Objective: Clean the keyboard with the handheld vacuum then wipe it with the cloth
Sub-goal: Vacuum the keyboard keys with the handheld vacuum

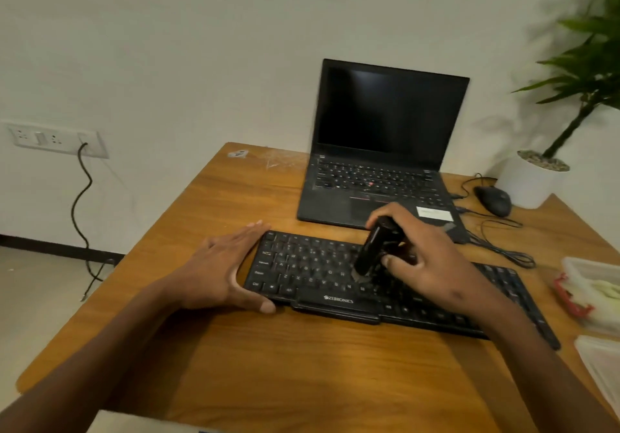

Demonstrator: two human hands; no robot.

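A: Black plastic everywhere here: the keyboard is lying across the middle of the wooden bench, just in front of the laptop.

B: And the vacuum?

A: The right hand is gripping it, fingers wrapping over the top and the thumb pressing its side. The nozzle is pointing down onto the keys near the middle rows.

B: What is the left hand doing?

A: It is lying flat against the keyboard's left end, fingers straight, thumb along the front edge, bracing rather than grasping.

B: How is the keyboard likely handling?

A: I am judging it light and stiff, so it is probably sliding easily on the smooth wood; hence the bracing. The keycaps are likely loose enough to snag, so light pressure is suiting it.

B: And the vacuum?

A: Small and seemingly light, one hand is managing it. Holding it around the body, as now, is keeping the nozzle steerable.

B: The cloth?

A: I am not making one out for certain; some pale things are sitting at the bench's right edge, too blurred to name.
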